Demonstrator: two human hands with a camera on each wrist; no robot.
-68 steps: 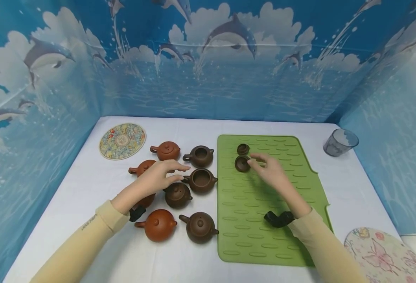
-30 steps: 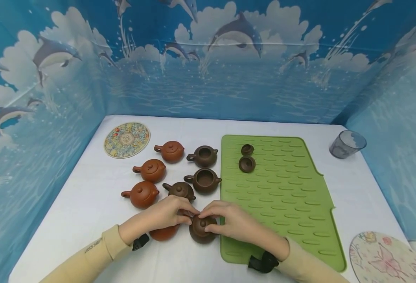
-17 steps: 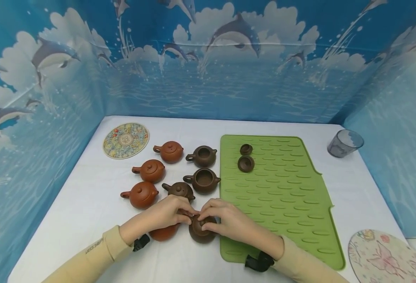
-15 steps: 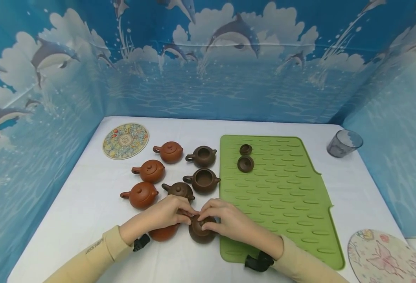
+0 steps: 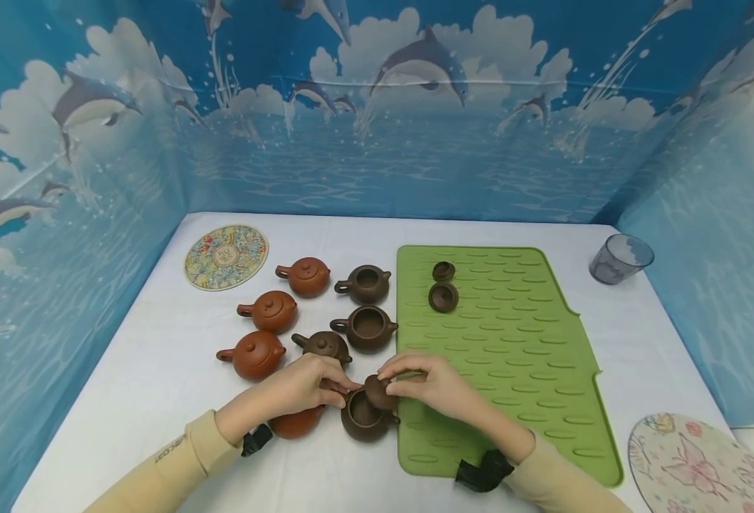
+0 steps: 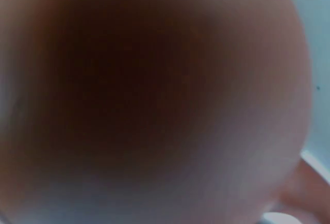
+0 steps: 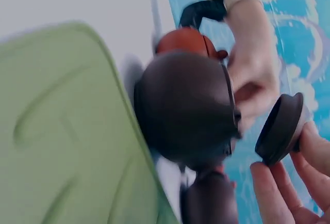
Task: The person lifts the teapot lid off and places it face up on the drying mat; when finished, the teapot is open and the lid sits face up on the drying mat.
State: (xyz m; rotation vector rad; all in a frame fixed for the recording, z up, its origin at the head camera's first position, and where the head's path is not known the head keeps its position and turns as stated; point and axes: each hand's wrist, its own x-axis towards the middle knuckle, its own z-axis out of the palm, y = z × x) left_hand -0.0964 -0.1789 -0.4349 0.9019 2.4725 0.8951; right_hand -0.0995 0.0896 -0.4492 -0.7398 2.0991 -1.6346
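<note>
My left hand (image 5: 306, 387) pinches the handle side of a dark brown teapot (image 5: 364, 427) near the front, its mouth now uncovered. My right hand (image 5: 437, 385) holds that pot's lid (image 5: 379, 394) between thumb and fingers, tilted over the right of the opening. In the right wrist view the lid (image 7: 281, 128) is apart from the teapot (image 7: 185, 110), its rim turned toward the pot. An orange teapot (image 5: 296, 424) lies partly hidden under my left hand. A blurred, rounded brown surface (image 6: 154, 90) fills most of the left wrist view.
Two removed lids, a small one (image 5: 443, 271) and a larger one (image 5: 443, 297), lie on the green mat (image 5: 512, 413). Lidless dark teapots (image 5: 365, 285) and several lidded teapots (image 5: 273, 311) stand left of it. A glass (image 5: 621, 258) and round mats (image 5: 226, 257) sit near the edges.
My right hand came from the lids on the mat to the front dark teapot, then lifted its lid up and rightward. My left hand moved down to that pot and stays there.
</note>
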